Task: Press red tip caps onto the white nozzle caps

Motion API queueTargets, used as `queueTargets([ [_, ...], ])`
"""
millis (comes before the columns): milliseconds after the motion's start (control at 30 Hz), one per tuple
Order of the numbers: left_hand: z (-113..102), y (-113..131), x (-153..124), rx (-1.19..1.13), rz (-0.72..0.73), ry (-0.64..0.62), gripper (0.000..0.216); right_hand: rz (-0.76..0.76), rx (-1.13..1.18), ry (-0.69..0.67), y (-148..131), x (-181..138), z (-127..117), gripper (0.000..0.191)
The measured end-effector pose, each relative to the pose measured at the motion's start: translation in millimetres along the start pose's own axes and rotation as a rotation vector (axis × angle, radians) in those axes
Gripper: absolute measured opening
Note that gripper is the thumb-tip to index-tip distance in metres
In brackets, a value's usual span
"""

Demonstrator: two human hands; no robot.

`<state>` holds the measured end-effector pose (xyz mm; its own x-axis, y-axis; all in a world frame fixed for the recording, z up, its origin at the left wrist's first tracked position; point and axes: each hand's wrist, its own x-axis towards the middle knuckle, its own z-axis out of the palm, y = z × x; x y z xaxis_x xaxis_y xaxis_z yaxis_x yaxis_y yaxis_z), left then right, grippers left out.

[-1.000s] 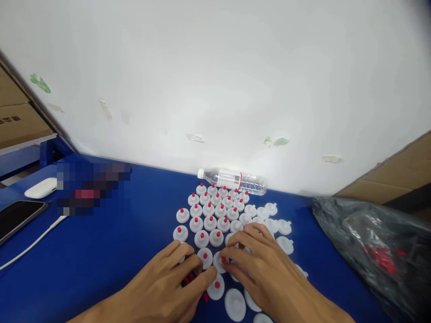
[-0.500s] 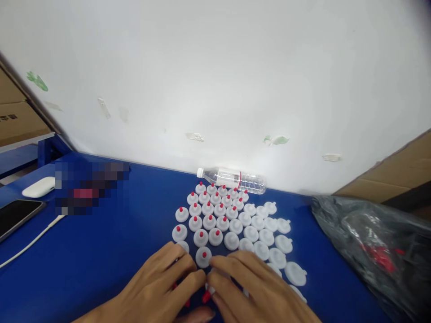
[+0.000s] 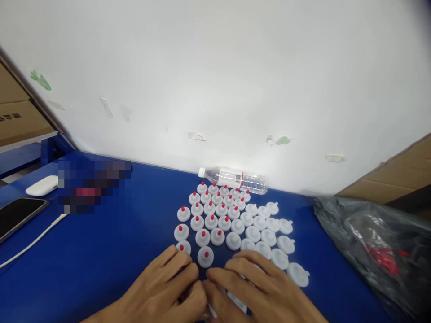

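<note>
Red pieces (image 3: pixel 384 260) in grey bag (image 3: pixel 409 285)

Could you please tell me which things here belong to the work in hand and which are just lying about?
Seemingly in use: white round plastic discs with red tips, matching white discs without red tips, perhaps small red pieces in the grey plastic bag.

Seemingly lying about: clear plastic bottle with white cap, black-screened phone, white rounded object, white cable.

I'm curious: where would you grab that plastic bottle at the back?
Probably around the labelled middle, coming from above: the bottle lies on its side, with the wall close behind it and red-tipped white pieces crowding its near side.
</note>
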<state>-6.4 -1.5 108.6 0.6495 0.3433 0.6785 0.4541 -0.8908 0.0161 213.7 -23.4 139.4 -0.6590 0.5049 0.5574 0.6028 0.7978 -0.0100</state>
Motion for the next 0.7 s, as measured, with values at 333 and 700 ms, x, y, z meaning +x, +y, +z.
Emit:
queueTargets([
  [333,-3,-9,-1,-0.2,-0.078,0.014,0.026,0.283,0.137,-0.059,39,-3,-17,0.017],
  [700,1,-4,0,-0.158,-0.056,-0.296,0.019,0.358,0.281,-0.14,30,-14,11,0.013],
])
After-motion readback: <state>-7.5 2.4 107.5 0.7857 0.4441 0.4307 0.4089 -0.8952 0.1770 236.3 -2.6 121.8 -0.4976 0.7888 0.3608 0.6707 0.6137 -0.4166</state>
